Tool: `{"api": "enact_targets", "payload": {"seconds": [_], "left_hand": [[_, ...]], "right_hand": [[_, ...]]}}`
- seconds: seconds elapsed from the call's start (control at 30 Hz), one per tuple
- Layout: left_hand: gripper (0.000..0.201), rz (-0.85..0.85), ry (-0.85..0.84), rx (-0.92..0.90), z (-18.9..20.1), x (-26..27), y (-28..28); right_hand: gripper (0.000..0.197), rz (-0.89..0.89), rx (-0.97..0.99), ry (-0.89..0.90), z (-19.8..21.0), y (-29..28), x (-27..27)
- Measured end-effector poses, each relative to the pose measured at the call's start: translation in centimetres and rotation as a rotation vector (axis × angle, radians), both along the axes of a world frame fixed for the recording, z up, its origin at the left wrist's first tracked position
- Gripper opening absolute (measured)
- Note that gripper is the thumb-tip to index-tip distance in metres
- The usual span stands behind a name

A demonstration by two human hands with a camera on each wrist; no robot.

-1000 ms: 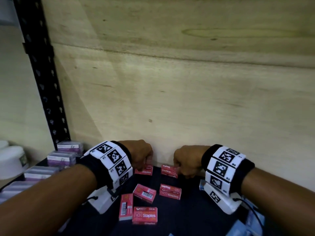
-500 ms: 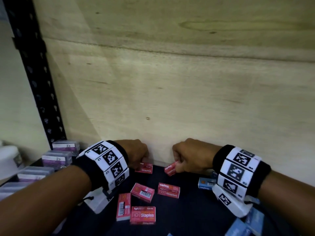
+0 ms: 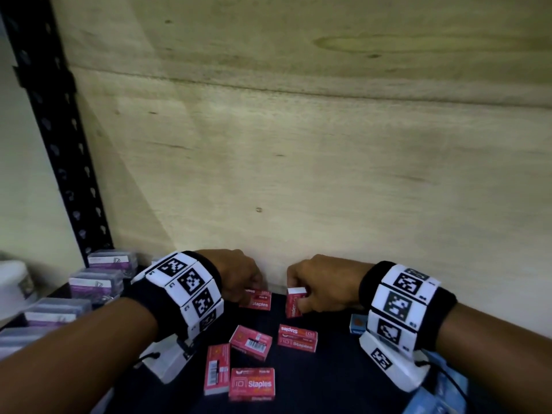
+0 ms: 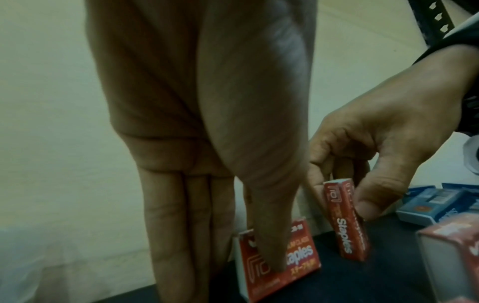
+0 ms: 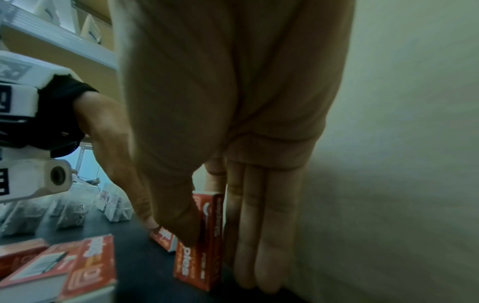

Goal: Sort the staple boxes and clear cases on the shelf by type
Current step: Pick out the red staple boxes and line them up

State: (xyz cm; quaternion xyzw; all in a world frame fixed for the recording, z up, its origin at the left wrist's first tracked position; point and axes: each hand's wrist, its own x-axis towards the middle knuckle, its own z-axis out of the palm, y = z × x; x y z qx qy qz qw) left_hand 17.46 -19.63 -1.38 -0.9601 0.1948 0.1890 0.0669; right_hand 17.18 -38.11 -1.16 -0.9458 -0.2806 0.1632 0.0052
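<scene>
Red staple boxes lie scattered on the dark shelf (image 3: pixel 328 377). My left hand (image 3: pixel 251 283) pinches one red staple box (image 3: pixel 258 300) at the back wall, thumb on its face (image 4: pixel 277 262) and fingers behind; the box is tipped up on its edge. My right hand (image 3: pixel 301 294) holds a second red staple box (image 3: pixel 294 304) upright on its end, thumb in front and fingers behind (image 5: pixel 207 246). That box also shows in the left wrist view (image 4: pixel 347 223). Clear cases (image 3: pixel 95 282) with purple labels stand in a row at the left.
Several more red boxes lie flat in front of my hands, one (image 3: pixel 251 342) with its barcode up. Blue boxes (image 3: pixel 357 322) sit at the right under my right wrist. The plywood back wall (image 3: pixel 298 174) is directly behind both hands. A black shelf post (image 3: pixel 59 138) rises at the left.
My right hand has picked its red box up from lying flat and turned it upright on its end. My left hand has stayed on its box by the wall.
</scene>
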Motion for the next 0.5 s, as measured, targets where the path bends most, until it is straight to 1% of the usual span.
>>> {"api": "enact_targets", "payload": {"seconds": [0.2, 0.33, 0.5], "left_hand": [[0.033, -0.005, 0.008, 0.018, -0.1, 0.0, -0.3], [0.042, -0.02, -0.004, 0.01, 0.1, 0.1, -0.4], [0.037, -0.047, 0.006, 0.018, -0.1, 0.2, -0.5]], "right_hand": [[0.027, -0.002, -0.027, 0.022, 0.0, 0.4, 0.0], [0.034, 0.056, -0.128, -0.024, -0.3, 0.9, -0.2], [0.031, 0.058, -0.2, -0.052, -0.8, 1.0, 0.2]]}}
